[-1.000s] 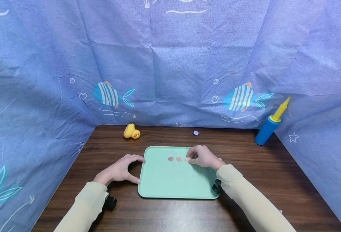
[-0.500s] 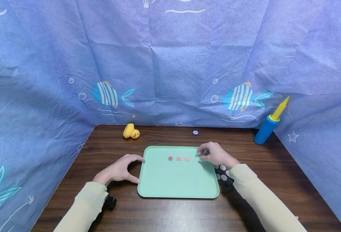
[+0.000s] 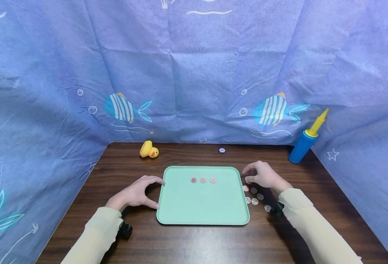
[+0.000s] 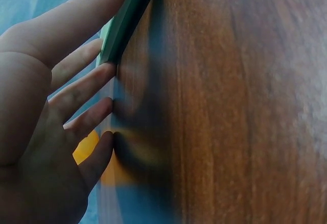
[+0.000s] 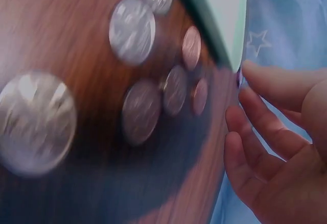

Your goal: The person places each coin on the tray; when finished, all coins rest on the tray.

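A mint-green tray (image 3: 202,209) lies on the table, with three copper coins (image 3: 202,180) in a row near its far side. My left hand (image 3: 138,192) rests at the tray's left edge, thumb and fingers spread and touching the rim. Beside the tray's right edge, my right hand (image 3: 261,175) hovers with loosely bent fingers and nothing between them. Under and nearer than it lie loose coins: several silver ones (image 3: 255,201) and a copper coin (image 3: 245,188). The right wrist view shows a second copper coin (image 5: 200,96) close to my fingertips.
At the back left of the dark wooden table (image 3: 194,242) lies a yellow rubber duck (image 3: 149,149). A dark poker chip (image 3: 222,150) is behind the tray. A blue and yellow hand pump (image 3: 304,143) stands at the back right, near the fish-print cloth (image 3: 207,80).
My right hand has let go of the third copper coin on the tray and moved right, over the loose coins, uncovering several of them. My left hand has stayed in place.
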Motion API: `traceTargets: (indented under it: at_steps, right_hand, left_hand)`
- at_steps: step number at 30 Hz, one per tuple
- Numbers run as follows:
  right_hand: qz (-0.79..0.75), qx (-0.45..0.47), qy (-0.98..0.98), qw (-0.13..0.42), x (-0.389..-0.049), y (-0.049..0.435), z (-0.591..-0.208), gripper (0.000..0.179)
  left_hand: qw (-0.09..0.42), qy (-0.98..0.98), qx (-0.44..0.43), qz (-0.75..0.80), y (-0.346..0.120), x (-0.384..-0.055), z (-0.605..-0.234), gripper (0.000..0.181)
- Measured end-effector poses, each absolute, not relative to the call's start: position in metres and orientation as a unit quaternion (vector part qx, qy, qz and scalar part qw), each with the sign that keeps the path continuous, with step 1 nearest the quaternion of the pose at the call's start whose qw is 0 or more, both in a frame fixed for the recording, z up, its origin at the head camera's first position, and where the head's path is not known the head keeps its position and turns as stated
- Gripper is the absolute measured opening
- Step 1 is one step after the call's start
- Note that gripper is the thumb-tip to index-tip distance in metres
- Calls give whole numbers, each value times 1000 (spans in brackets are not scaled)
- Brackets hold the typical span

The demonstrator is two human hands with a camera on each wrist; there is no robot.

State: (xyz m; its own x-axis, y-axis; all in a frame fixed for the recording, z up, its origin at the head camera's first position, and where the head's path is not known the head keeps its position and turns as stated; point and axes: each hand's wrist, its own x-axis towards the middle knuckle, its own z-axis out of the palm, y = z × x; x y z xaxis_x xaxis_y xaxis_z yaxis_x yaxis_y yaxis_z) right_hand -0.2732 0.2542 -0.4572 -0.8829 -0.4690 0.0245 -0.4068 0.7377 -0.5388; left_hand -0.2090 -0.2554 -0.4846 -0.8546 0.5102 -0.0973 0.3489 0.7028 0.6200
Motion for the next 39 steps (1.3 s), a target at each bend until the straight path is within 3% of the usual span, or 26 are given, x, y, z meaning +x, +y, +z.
traceTargets:
  at_steps: [19,39]
  right_hand:
    - [-252,-247,935,45,-275,268,-477,3]
    - [-257,-227,938,45,-276,261,-478,16]
  left_hand:
    - [136,914,231,305,-253,-207,-483,80]
    - [136,914,227,308,-252,-207,-481,80]
